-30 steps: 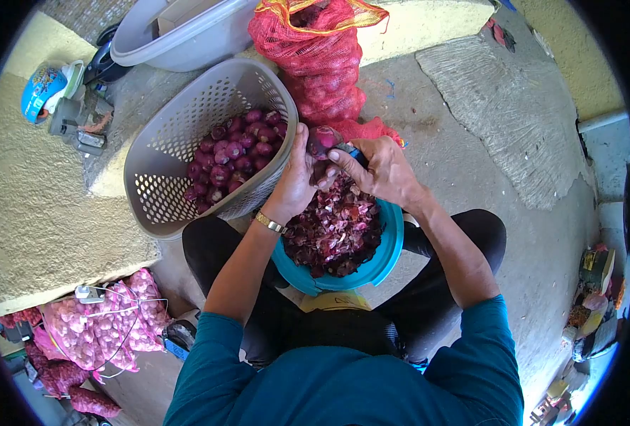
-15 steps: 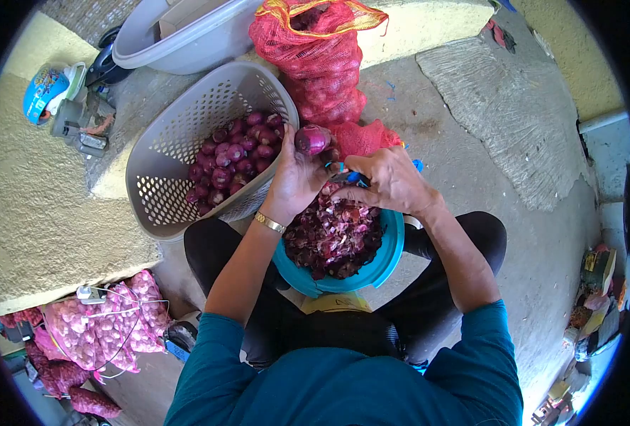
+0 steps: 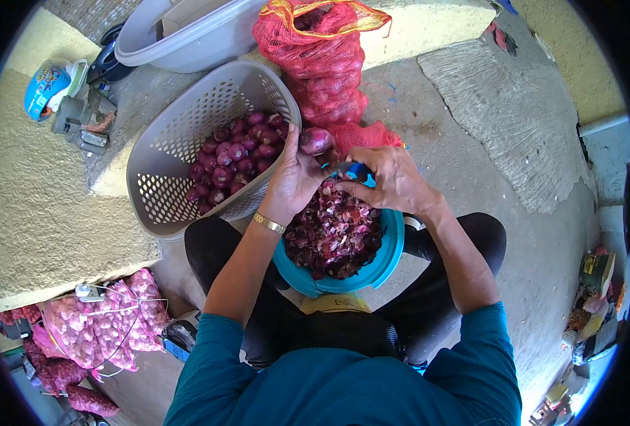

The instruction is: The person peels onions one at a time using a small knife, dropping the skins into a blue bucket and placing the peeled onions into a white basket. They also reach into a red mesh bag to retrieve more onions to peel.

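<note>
Onion (image 3: 316,141) gripped by left fingers (image 3: 291,142), blue tool (image 3: 358,171) by right fingers (image 3: 357,190); helmet (image 3: 45,86) print illegible.

A purple-red onion (image 3: 316,141) — smooth, rounded, shiny — sits at the fingertips of the left hand (image 3: 295,179), above the peelings (image 3: 338,238).

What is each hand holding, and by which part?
The left hand holds a purple onion, apparently by its near side, fingers partly hidden. The right hand grips a small blue-handled tool by its handle.
</note>
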Demonstrator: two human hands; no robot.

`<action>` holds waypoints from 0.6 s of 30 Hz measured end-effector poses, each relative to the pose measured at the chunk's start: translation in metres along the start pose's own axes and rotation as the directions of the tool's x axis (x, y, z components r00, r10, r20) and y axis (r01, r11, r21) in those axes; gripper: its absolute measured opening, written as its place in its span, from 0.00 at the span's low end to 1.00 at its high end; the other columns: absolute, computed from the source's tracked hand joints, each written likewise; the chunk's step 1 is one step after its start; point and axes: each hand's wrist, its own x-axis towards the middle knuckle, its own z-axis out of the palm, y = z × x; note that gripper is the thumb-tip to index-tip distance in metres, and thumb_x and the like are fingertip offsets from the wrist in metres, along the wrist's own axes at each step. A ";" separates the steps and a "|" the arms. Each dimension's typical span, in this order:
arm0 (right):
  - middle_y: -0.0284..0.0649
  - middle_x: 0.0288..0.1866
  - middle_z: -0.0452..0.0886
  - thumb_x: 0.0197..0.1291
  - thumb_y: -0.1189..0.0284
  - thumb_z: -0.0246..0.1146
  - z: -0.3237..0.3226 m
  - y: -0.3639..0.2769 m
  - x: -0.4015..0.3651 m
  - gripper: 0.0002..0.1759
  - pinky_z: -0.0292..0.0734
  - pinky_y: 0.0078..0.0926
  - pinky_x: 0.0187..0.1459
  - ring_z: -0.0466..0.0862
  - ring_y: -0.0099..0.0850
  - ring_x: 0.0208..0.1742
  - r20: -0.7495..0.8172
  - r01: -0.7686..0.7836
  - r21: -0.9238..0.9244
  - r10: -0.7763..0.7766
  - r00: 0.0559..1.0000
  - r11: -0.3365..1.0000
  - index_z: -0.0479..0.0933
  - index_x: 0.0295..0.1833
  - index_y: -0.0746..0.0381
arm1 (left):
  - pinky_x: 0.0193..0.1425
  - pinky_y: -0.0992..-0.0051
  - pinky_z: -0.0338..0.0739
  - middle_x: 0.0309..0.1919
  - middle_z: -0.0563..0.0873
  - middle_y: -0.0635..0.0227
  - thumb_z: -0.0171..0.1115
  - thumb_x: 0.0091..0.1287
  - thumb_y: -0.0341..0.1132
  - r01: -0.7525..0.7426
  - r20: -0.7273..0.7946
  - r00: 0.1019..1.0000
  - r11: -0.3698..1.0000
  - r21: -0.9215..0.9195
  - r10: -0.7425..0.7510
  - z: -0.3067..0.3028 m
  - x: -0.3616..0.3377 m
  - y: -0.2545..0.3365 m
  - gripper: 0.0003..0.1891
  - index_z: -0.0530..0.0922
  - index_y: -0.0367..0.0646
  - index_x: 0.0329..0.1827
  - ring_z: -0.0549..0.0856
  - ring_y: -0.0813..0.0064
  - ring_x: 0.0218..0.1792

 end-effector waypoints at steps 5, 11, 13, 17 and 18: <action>0.51 0.29 0.80 0.58 0.53 0.71 0.007 0.002 0.004 0.23 0.74 0.45 0.33 0.82 0.52 0.33 -0.061 -0.208 -0.020 0.207 0.976 0.978 0.78 0.41 0.63 | 0.51 0.68 0.77 0.45 0.84 0.65 0.49 0.74 0.61 0.002 -0.048 0.999 1.000 -0.017 -0.003 0.014 -0.002 -0.005 0.28 0.78 0.44 0.53 0.82 0.70 0.45; 0.51 0.27 0.79 0.58 0.51 0.70 0.008 0.008 0.006 0.24 0.74 0.45 0.32 0.82 0.52 0.32 -0.107 -0.136 -0.016 0.133 0.985 0.991 0.78 0.39 0.63 | 0.47 0.67 0.77 0.43 0.84 0.68 0.47 0.75 0.62 0.029 0.103 0.993 0.980 0.196 -0.050 0.008 -0.007 -0.005 0.26 0.78 0.49 0.50 0.81 0.74 0.43; 0.51 0.27 0.80 0.58 0.51 0.70 0.007 0.008 0.005 0.24 0.74 0.45 0.32 0.82 0.52 0.32 -0.091 -0.127 -0.033 0.124 0.988 0.991 0.78 0.38 0.63 | 0.45 0.68 0.77 0.41 0.84 0.70 0.47 0.74 0.64 0.015 0.022 1.000 0.968 0.249 -0.021 0.012 -0.007 -0.008 0.26 0.78 0.50 0.51 0.81 0.75 0.41; 0.50 0.26 0.80 0.58 0.49 0.69 0.004 0.004 0.006 0.25 0.74 0.45 0.32 0.82 0.51 0.32 -0.084 -0.121 -0.101 0.113 0.990 0.988 0.79 0.38 0.62 | 0.42 0.70 0.76 0.39 0.83 0.72 0.46 0.73 0.65 0.035 -0.001 0.999 0.960 0.278 -0.036 0.009 -0.007 -0.007 0.27 0.77 0.51 0.51 0.80 0.76 0.39; 0.49 0.26 0.80 0.58 0.48 0.69 0.003 0.003 0.006 0.25 0.75 0.44 0.32 0.83 0.51 0.32 -0.101 -0.097 -0.130 0.084 0.991 0.987 0.79 0.38 0.62 | 0.41 0.71 0.76 0.39 0.83 0.72 0.45 0.73 0.67 0.058 0.021 0.997 0.947 0.315 -0.068 0.006 -0.007 -0.005 0.28 0.77 0.51 0.51 0.80 0.77 0.37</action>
